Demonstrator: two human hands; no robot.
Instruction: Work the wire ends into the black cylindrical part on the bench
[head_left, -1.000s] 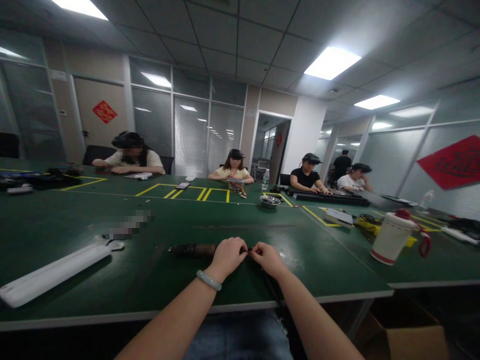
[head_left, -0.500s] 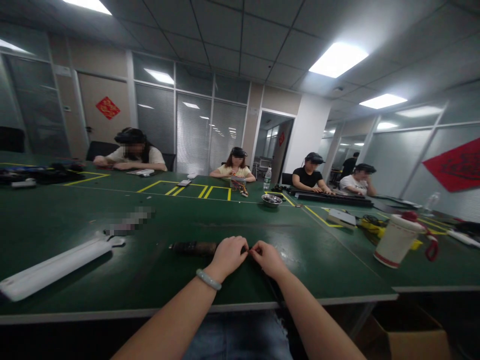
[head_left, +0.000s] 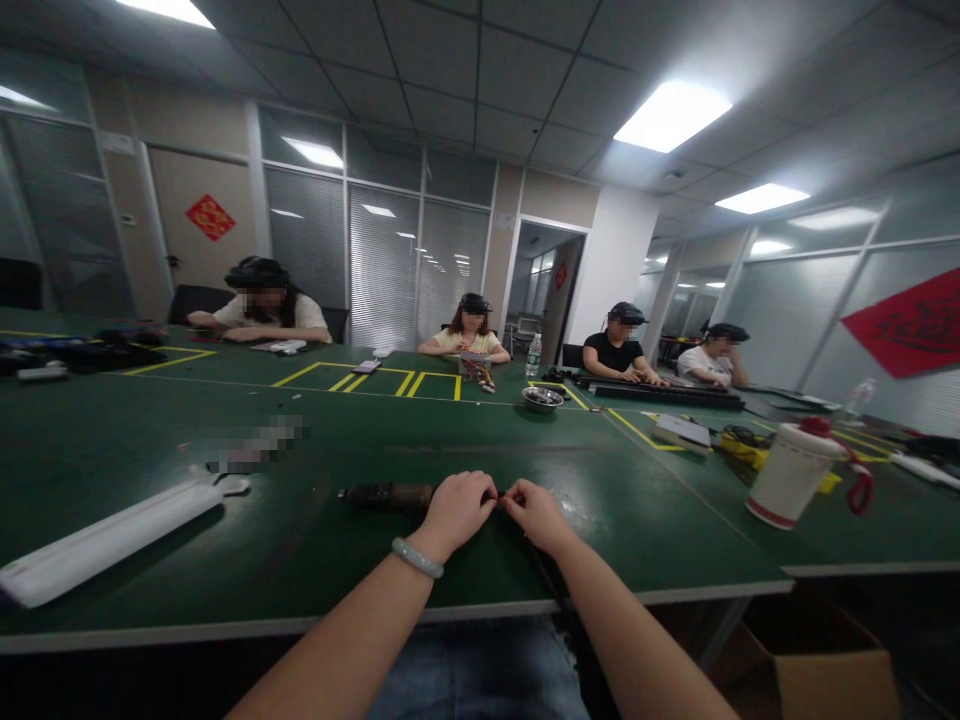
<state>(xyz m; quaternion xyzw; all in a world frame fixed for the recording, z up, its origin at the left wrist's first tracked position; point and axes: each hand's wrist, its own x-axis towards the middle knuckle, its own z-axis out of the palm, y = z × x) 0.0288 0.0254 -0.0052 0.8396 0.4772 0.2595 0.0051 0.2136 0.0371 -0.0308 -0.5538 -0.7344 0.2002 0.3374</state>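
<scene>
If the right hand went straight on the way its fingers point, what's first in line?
Likely the left hand: its fingertips face those of the right hand at close range. Exact gap, and any small part between, is hard to make out.

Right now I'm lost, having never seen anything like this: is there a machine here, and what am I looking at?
There's no robot: these are a person's bare hands, seen by a camera worn on the head, looking forward and down. The left hand curls over one end of a dark tube-shaped tool. The right hand's fingertips meet close beside it; a dark cord trails below. Exactly what they pinch is hidden. On the green table, a long white object lies to the left, a cup stands to the right, and a metal bowl sits farther off.
</scene>
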